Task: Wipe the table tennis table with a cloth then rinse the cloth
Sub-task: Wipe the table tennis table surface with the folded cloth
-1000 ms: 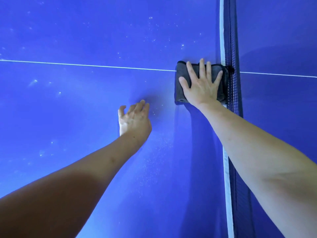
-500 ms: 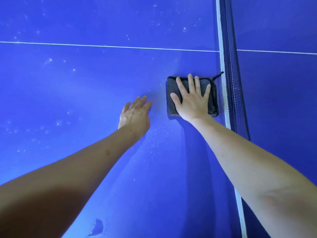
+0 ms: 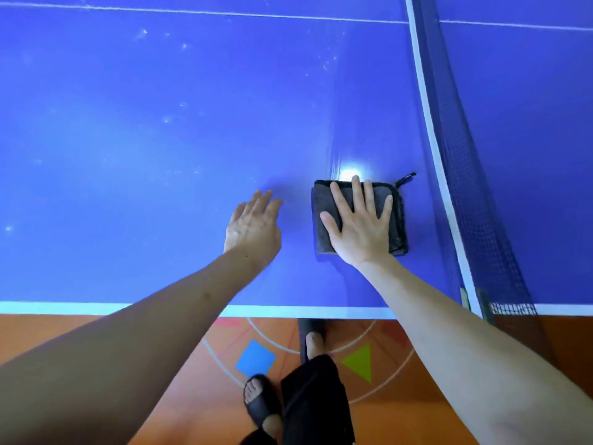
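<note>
A folded dark grey cloth (image 3: 398, 220) lies flat on the blue table tennis table (image 3: 144, 139), a little left of the net. My right hand (image 3: 359, 226) presses on it with fingers spread and straight. My left hand (image 3: 253, 226) rests flat on the bare table surface just left of the cloth, fingers straight and together. A small loop sticks out from the cloth's far right corner. White dust specks dot the table to the left and beyond.
The net (image 3: 465, 155) with its white top band runs along the right. The table's white near edge (image 3: 64, 308) crosses the view. Below it is an orange floor (image 3: 64, 342) with coloured shapes, and feet in black sandals (image 3: 260, 399).
My right hand has dragged the cloth toward me from the centre line, along the net. My left hand slid back too. The table's near edge and the floor came into view.
</note>
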Available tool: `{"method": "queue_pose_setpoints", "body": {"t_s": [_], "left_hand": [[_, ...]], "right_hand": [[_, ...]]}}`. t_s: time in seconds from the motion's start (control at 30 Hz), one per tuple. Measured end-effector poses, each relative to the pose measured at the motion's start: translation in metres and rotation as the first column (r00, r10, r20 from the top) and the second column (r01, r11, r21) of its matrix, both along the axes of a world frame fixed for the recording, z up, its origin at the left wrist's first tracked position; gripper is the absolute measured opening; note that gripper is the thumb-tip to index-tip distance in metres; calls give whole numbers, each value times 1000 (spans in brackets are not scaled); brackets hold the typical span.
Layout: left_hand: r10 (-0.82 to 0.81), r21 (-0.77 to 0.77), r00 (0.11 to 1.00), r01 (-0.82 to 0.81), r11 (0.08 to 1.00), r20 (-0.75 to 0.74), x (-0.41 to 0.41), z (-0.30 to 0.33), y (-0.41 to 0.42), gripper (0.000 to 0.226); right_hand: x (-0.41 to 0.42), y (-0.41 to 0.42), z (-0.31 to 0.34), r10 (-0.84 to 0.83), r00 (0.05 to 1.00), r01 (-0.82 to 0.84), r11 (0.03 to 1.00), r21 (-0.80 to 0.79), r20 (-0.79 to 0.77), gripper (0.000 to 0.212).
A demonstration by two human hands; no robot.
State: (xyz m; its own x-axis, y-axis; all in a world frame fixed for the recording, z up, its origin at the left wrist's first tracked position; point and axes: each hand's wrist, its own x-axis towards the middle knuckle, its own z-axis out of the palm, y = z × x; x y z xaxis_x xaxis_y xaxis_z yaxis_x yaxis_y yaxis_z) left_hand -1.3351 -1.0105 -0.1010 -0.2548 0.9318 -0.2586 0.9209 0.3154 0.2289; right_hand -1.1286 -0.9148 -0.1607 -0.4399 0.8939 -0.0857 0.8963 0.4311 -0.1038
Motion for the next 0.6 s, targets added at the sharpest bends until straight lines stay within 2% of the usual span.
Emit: {"method": "queue_pose_setpoints", "body": {"t_s": [0.17,0.37,0.6], "left_hand": [[0,-9,1000,0,1000,2,13,-1,-57,58],[53,-2,998,-53,999,32,20,-2,-87,58],[74,-15,996,-73,997,50,13,-5,-90,58]], "right_hand": [[19,-78,-1,-2,1000,2,1000,1,-11,68],[30,-140,-4,8,1000,-9,1000,-12,-5,67],[10,-140,-1,-122,992,117,982,-151,-23,62]]}}
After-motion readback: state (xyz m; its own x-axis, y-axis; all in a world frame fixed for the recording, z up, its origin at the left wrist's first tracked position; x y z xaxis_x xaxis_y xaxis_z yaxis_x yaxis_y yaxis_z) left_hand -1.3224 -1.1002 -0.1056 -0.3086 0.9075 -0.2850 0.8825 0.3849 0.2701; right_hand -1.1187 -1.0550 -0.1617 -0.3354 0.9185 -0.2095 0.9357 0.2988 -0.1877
